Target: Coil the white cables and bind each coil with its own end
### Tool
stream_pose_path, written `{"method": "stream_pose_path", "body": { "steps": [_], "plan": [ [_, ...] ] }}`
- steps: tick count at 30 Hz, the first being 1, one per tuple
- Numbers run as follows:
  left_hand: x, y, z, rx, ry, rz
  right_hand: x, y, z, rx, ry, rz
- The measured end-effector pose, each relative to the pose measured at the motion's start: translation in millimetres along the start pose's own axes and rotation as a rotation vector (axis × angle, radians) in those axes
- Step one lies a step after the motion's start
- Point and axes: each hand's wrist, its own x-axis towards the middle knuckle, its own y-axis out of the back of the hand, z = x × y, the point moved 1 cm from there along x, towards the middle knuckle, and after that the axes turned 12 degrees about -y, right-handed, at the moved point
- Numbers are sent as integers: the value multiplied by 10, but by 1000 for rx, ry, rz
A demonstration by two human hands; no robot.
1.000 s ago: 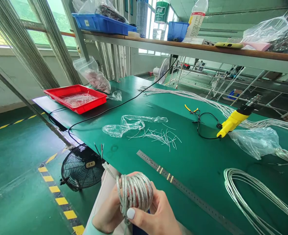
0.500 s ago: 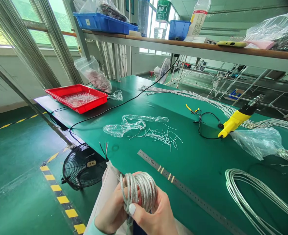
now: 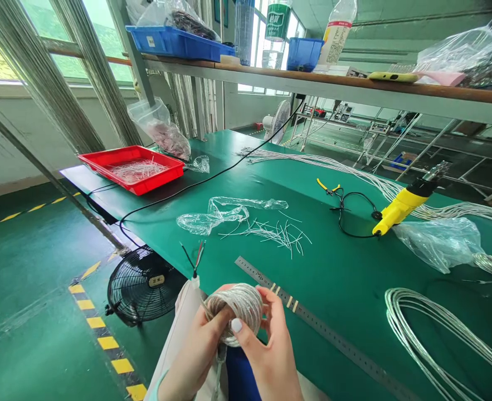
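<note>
A tight coil of silvery braided cable is held between my two hands above my lap, at the table's front edge. My left hand grips it from the left, with the thumb pushed into the coil's opening. My right hand closes round its right side, thumb on the front and fingers behind. One cable end rises past the coil's left side, where red, white and black wires fan out of a clear sleeve. Another end hangs down below the coil between my hands.
A steel ruler lies right of my hands. Beyond it are loose white wire pieces and crumpled plastic film. A yellow heat gun, cutters and looped cable lie rightward; a red tray stands left.
The coil has turned and tilted in my hands, its opening now facing left. My left thumb has moved into it, my right fingers have come up behind, and the wire end has shifted right.
</note>
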Motion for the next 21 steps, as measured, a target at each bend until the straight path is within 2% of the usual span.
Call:
{"method": "stream_pose_path", "body": {
  "steps": [3,6,8,10,12,16,21],
  "plan": [
    [59,0,22,165,-121,-33,20,56,-24,-193,213,141],
    [49,-39,58,252,-210,-127,50,84,-77,-413,467,70],
    [10,-85,78,273,-266,-223,69,87,-97,-459,536,6],
    [-27,-131,82,256,-276,-334,77,81,-96,-392,520,-18],
    [-40,-153,67,225,-203,-400,70,72,-79,-215,424,-13],
    [28,-89,8,206,-7,-403,36,41,-41,307,221,-51],
    [89,56,21,-108,71,-526,97,24,-58,694,156,-137]
  ]
}}
